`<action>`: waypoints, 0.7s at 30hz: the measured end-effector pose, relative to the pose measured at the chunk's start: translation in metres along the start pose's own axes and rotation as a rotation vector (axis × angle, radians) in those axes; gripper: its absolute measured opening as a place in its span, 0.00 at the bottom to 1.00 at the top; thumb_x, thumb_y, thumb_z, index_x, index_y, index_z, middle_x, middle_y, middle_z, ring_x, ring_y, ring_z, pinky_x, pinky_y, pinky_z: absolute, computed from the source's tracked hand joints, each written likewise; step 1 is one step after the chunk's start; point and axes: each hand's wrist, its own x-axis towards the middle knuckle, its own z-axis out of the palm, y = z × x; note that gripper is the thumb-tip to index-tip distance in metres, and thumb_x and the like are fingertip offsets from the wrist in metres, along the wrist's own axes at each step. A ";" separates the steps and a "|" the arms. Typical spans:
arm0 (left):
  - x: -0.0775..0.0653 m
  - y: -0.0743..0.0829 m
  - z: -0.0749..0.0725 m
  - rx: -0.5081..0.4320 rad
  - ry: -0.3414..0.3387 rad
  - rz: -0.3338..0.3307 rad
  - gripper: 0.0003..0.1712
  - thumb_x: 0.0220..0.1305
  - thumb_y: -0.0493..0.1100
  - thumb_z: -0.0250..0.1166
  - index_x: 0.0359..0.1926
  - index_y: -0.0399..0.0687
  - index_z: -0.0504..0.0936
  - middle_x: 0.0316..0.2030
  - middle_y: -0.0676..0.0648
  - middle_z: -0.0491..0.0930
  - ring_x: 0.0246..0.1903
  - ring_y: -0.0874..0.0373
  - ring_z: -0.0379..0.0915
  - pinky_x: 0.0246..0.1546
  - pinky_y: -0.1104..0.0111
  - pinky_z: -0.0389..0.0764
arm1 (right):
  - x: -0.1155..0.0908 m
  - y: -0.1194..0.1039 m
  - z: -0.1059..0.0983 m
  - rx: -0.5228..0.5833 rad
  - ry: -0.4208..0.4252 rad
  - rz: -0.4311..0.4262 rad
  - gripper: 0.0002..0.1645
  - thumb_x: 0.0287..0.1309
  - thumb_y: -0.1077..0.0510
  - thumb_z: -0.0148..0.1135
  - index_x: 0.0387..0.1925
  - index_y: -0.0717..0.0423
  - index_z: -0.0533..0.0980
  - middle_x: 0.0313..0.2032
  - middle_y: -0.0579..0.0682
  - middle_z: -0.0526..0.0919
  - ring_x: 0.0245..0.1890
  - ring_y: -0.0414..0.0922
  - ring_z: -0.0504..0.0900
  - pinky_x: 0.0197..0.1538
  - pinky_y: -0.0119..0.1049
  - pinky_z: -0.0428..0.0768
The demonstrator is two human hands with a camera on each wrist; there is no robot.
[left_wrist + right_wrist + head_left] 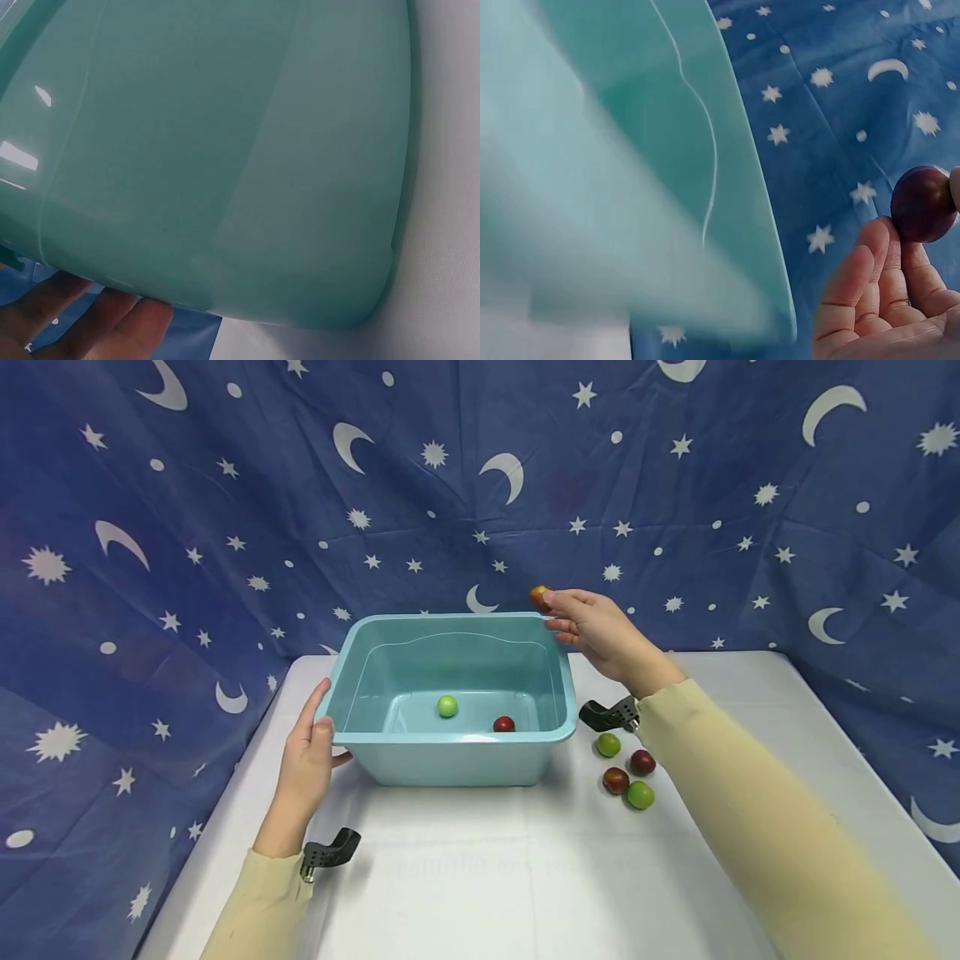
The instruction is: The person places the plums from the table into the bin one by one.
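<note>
A light blue plastic basin (pixel 457 762) stands on the table. My left hand (pixel 303 760) holds its left side by the front corner, thumb at the rim; in the left wrist view the fingertips (pixel 142 322) touch the outer wall. Beyond the back right corner, my right hand (pixel 600 631) pinches a plum (pixel 539 597) between thumb and fingers, above rim height. The plum (pixel 922 204) looks dark red in the right wrist view. Inside the basin lie a green round fruit (pixel 447 706) and a dark red plum (pixel 504 724).
Right of the basin, on the white tablecloth (pixel 465 877), lie two green fruits (pixel 641 795) and two dark red plums (pixel 616 780), close to the right forearm. A blue curtain (pixel 420 527) with moons and stars hangs behind the table. Each wrist carries a black camera mount (pixel 330 852).
</note>
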 end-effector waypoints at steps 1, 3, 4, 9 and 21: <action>0.000 0.000 0.000 -0.005 0.000 0.000 0.29 0.75 0.49 0.41 0.75 0.64 0.55 0.71 0.44 0.54 0.58 0.36 0.64 0.39 0.43 0.80 | 0.002 -0.001 0.005 -0.011 -0.011 -0.003 0.34 0.63 0.43 0.62 0.63 0.58 0.67 0.59 0.54 0.70 0.61 0.55 0.68 0.65 0.49 0.67; 0.000 0.001 0.000 -0.008 0.000 -0.005 0.29 0.75 0.49 0.40 0.75 0.65 0.55 0.72 0.45 0.53 0.59 0.36 0.64 0.40 0.42 0.80 | 0.006 -0.003 0.015 -0.050 -0.027 -0.005 0.33 0.63 0.43 0.62 0.61 0.57 0.69 0.58 0.52 0.72 0.62 0.56 0.68 0.64 0.50 0.68; 0.000 0.002 0.000 -0.010 -0.001 -0.004 0.29 0.75 0.49 0.40 0.75 0.65 0.54 0.72 0.45 0.53 0.59 0.36 0.64 0.40 0.43 0.80 | 0.007 -0.003 0.019 -0.067 -0.033 -0.002 0.32 0.62 0.43 0.62 0.60 0.57 0.70 0.58 0.51 0.73 0.61 0.56 0.69 0.63 0.49 0.69; 0.000 0.002 0.000 -0.015 -0.004 -0.008 0.29 0.75 0.50 0.41 0.75 0.67 0.54 0.72 0.45 0.51 0.59 0.36 0.64 0.40 0.43 0.80 | 0.013 -0.006 0.042 -0.209 -0.046 0.013 0.28 0.61 0.42 0.63 0.57 0.52 0.73 0.55 0.48 0.75 0.55 0.51 0.75 0.58 0.45 0.74; 0.001 0.000 -0.001 -0.022 0.001 0.002 0.29 0.75 0.51 0.42 0.74 0.68 0.55 0.72 0.45 0.52 0.59 0.36 0.64 0.40 0.42 0.79 | 0.025 0.002 0.073 -0.324 -0.110 0.022 0.22 0.62 0.47 0.64 0.53 0.53 0.73 0.49 0.51 0.78 0.47 0.50 0.76 0.52 0.45 0.77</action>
